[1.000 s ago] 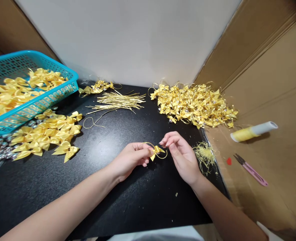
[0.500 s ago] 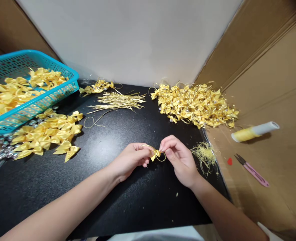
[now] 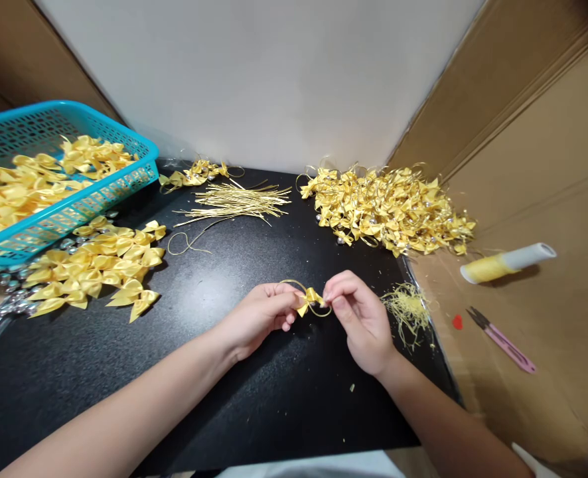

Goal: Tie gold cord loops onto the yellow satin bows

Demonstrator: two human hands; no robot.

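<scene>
A small yellow ribbon bow (image 3: 312,296) is held over the black table between my two hands. My left hand (image 3: 272,308) pinches the bow's left side between thumb and fingers. A gold cord (image 3: 294,283) arcs above that hand, and more of it loops below the bow. My right hand (image 3: 356,318) is closed in a pinch at the bow's right tail; its fingertips hide exactly what lies between them. Loose gold cords (image 3: 239,200) lie in a bundle beyond the hands.
A blue basket (image 3: 152,149) of yellow bows stands at left, with more bows (image 3: 99,265) and silver bells (image 3: 5,282) below it. Finished-looking bows (image 3: 393,209) are heaped at back right. Thread scraps (image 3: 408,312), pink snips (image 3: 508,348) and a thread tube (image 3: 508,262) lie at right.
My right hand has shifted slightly right and down, away from the left. The bow shows more fully between the hands, and the gold cord's upper arc stands higher.
</scene>
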